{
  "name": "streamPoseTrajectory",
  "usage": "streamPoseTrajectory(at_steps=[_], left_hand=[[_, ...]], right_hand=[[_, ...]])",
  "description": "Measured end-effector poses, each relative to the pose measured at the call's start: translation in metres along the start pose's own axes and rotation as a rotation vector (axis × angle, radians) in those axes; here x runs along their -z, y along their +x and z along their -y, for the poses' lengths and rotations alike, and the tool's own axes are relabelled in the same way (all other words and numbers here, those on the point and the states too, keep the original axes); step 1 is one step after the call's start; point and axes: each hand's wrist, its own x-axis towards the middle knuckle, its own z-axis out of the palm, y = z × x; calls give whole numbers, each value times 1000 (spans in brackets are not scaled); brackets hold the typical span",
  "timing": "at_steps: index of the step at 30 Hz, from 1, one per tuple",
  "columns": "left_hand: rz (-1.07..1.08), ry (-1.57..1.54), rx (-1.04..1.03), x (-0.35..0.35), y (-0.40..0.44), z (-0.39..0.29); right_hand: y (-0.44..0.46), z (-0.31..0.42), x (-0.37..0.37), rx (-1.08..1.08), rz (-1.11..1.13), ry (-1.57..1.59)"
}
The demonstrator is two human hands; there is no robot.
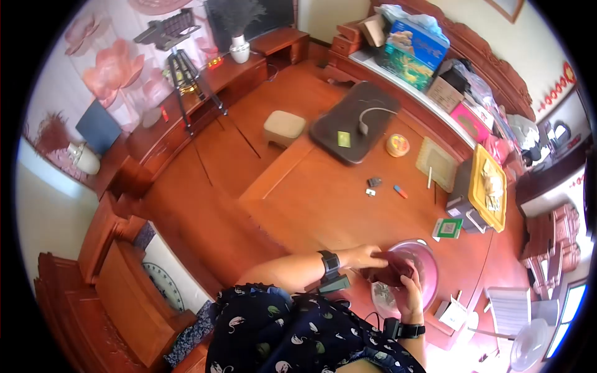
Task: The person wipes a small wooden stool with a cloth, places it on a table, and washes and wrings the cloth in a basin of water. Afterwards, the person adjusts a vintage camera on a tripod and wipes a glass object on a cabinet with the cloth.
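Note:
A dark red, soft-looking piece (392, 271), whose kind I cannot make out, is held between my two hands. My left hand (364, 256) comes from the left with its fingers closed on the upper left side of it. On its right edge, my right hand (410, 291) grips it with thumb and fingers. Below and behind the piece stands a pink basin (430, 264), partly hidden by my hands. Next to the basin's near left side is a clear, pale container or bag (382, 299); its contents are too blurred to name.
On the wooden table (311, 199) are a green-and-white QR code stand (449, 229), a grey box with a yellow lid (488, 193), a round tub (398, 145), a blue-and-red small item (400, 191) and a dark mat (339, 118). A tripod (186, 78) and a stool (285, 127) stand beyond.

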Motion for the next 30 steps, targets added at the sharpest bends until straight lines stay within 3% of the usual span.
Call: streamPoseTrajectory(at_steps=[2,4,6,8,9,10,12,14,16,17,18,21,22,24,26,28,29,30], left_hand=[[-148,-244,-47,35,2,29],[-148,-305,-112,72,-34,27],[-242,-186,-110,86,-64,17],[-410,360,-241,100,-78,20],[-505,541,-198,100,-90,12],[-537,529,-194,102,-96,14],[-791,650,-426,107,-103,23],[-889,657,-316,116,-111,33],[-917,360,-314,110,-139,24],[-752,94,-74,100,-167,-2],[-784,-29,-173,98,-173,4],[-750,-582,-374,101,-202,7],[-739,-797,-472,89,-215,-4],[-822,-1151,-843,91,-204,26],[-837,-1284,-842,51,-208,9],[-672,-1126,-682,46,-188,39],[-487,-1103,-782,56,-173,69],[-486,-1110,-779,55,-171,72]], right_hand=[[22,-2,-36,-40,70,71],[49,-17,-71,-113,156,-66],[62,-22,-97,-153,191,-229],[78,-33,-113,27,195,-622],[80,-32,-128,55,168,-756],[86,-37,-132,44,200,-763],[107,-50,-125,89,241,-758],[117,-59,-118,120,286,-823],[117,-58,-136,242,373,-1000],[111,-54,-146,244,386,-1103],[115,-58,-148,237,405,-1095],[119,-58,-159,-193,618,-776],[114,-57,-169,-201,625,-775],[104,-61,-186,-372,661,-397],[102,-75,-196,-414,694,-299],[104,-90,-198,-378,721,-399],[110,-98,-193,-374,707,-616],[109,-101,-189,-380,702,-618]])
